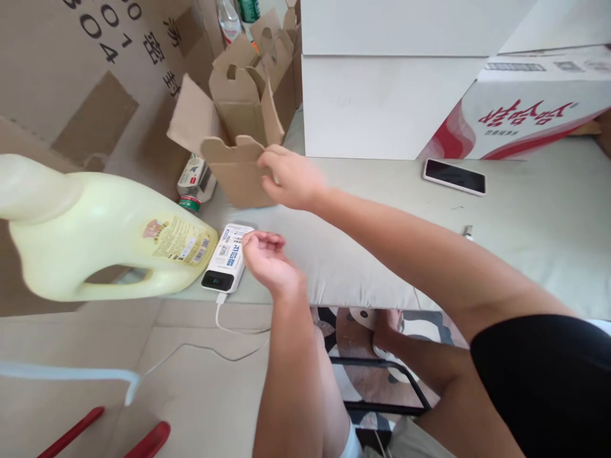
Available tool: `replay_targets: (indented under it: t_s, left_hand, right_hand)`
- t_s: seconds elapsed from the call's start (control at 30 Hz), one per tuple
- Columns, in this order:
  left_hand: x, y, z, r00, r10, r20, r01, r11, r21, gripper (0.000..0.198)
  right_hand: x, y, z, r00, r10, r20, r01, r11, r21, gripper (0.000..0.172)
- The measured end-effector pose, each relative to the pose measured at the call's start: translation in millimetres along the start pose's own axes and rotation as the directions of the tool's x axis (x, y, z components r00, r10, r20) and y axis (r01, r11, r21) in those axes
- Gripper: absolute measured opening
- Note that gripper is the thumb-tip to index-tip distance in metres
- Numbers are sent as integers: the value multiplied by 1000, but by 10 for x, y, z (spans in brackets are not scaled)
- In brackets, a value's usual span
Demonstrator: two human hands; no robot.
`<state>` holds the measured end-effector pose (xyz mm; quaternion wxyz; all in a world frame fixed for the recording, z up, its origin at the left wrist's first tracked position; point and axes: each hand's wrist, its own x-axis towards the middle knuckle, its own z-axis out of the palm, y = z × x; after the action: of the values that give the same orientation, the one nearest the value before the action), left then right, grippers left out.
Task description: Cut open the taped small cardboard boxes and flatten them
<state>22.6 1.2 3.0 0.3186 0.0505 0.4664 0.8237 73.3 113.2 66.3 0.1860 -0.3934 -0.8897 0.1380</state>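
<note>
A small brown cardboard box (241, 178) stands with its flaps up on the pale cushioned surface. At its right front edge is my right hand (291, 177), thumb and fingers curled onto the cardboard. Lower down, my left hand (270, 257) is turned palm up beside a white power bank (229, 254), its fingers loosely bent and nothing visible in them. I cannot tell whether the left thumb touches the power bank. A white cable (220, 312) is plugged into the power bank's near end.
A large pale yellow jug (119, 222) lies at left, before a big carton (95, 83). More small cardboard boxes (277, 51) and bottles (229, 22) stand behind. White boxes (367, 105) are at the back. A phone (454, 177) lies right, and red bars (147, 440) show lower left.
</note>
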Motion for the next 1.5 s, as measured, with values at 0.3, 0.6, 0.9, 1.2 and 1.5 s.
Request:
replay_targets:
  t_s: [0.3,0.6,0.9,1.2,1.5]
  left_hand:
    - [-110,-48,-19,979,89,183,-100,994,49,16]
    - [-604,-378,295,792,20,610,-75,995,65,74]
    - [-660,-507,305,761,284,584,-482,849,215,19]
    - [-722,-511,319,684,208,700,-486,845,224,28]
    - [-642,-423,282,602,0,798,-441,834,333,16]
  right_hand:
    - [-2417,507,-372,772,144,-620,44,960,278,8]
    - [-3014,823,-274,551,354,-756,-221,935,277,52]
    - [-3182,825,-164,609,584,-536,-79,717,692,69]
    - [-3378,985,-252,692,464,-553,-7,770,638,28]
    - [-3336,1012,-236,675,464,-573,-51,805,591,32]
